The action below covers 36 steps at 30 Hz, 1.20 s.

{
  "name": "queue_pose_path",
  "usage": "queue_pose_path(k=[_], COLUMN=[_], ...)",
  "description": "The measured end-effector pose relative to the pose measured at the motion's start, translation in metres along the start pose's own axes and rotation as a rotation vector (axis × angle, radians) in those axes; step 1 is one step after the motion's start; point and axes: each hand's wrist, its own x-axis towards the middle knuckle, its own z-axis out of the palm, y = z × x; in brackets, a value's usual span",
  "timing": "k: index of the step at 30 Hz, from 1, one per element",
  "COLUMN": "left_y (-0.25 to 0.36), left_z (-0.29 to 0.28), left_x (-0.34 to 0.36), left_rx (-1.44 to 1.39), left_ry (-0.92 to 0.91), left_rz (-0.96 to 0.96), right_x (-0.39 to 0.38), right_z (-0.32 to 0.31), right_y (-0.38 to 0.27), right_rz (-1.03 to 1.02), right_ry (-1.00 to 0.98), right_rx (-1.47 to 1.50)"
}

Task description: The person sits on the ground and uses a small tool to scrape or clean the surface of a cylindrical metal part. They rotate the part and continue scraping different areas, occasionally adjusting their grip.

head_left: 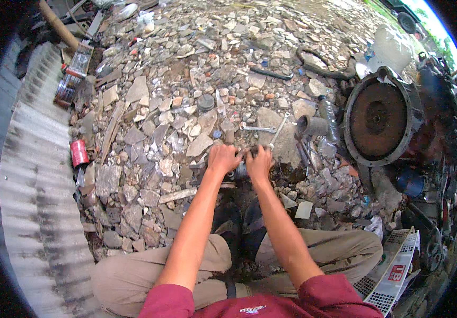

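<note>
Both hands meet at frame centre, left hand (223, 158) beside right hand (259, 162), on a metal part (240, 170) between them. Wrenches (264, 129) lie just above; the engine flywheel (379, 119) sits right; a can (79, 153) far left.

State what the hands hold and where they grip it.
Both the left hand and right hand clasp a small dark metal part between them, at its two ends.

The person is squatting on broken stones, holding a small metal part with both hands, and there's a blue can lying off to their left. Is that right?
Not quite. In the head view the can lying off to the person's left is red, not blue. The rest holds: the person squats on the broken stones, and the left hand and right hand both grip the small metal part.
</note>
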Motion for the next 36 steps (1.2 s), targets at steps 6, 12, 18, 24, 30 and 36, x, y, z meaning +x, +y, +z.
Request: queue_pose_path(k=[6, 12, 18, 24, 30, 36], left_y=[-0.008, 0.001, -0.009, 0.001, -0.008, 0.0], left_z=[0.0, 0.003, -0.001, 0.001, 0.0, -0.001], left_x=[-0.002, 0.002, -0.005, 0.001, -0.004, 0.001], left_rx=[0.003, 0.011, 0.022, -0.026, -0.036, -0.018], left_ry=[0.001, -0.008, 0.015, -0.005, 0.064, -0.02], left_rz=[-0.016, -0.001, -0.032, -0.033, -0.012, -0.034], right_x=[-0.047, -0.002, -0.057, -0.012, -0.05, -0.012], right_z=[-0.013, 0.005, -0.003, 0.01, 0.002, 0.009], right_y=[0.014, 0.009, 0.009, 0.012, 0.018, 0.013], right_rz=[-0.1, -0.059, -0.096, -0.153, -0.142, -0.133], right_ry=[0.054, 0.065, 0.2, 0.26, 0.138, 0.17], right_rx=[0.091, -0.057, 0.19, 0.004, 0.042, 0.002])
